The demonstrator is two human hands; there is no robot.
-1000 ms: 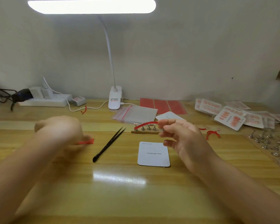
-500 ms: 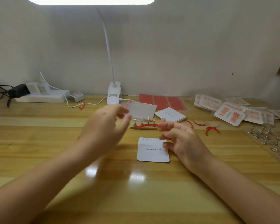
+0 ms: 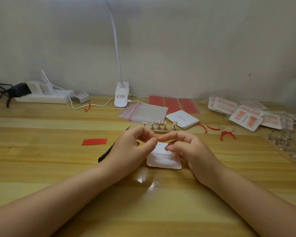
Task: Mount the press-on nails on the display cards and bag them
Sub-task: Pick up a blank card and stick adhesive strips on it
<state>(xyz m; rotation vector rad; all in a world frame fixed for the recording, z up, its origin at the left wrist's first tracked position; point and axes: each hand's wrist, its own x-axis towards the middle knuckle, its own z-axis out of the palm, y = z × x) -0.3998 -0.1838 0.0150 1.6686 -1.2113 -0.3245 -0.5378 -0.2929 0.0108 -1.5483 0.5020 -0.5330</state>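
Red adhesive strip (image 3: 158, 139) pinched between left hand (image 3: 135, 147) and right hand (image 3: 188, 149), held just above white display card (image 3: 162, 159) on wooden table (image 3: 58, 168). Nails on stands (image 3: 161, 125) behind; tweezers (image 3: 103, 155) partly hidden.

A white square paper card (image 3: 163, 159) with black lettering lies on the streaky yellow-brown wooden table (image 3: 58, 159) near red strips (image 3: 94, 141).
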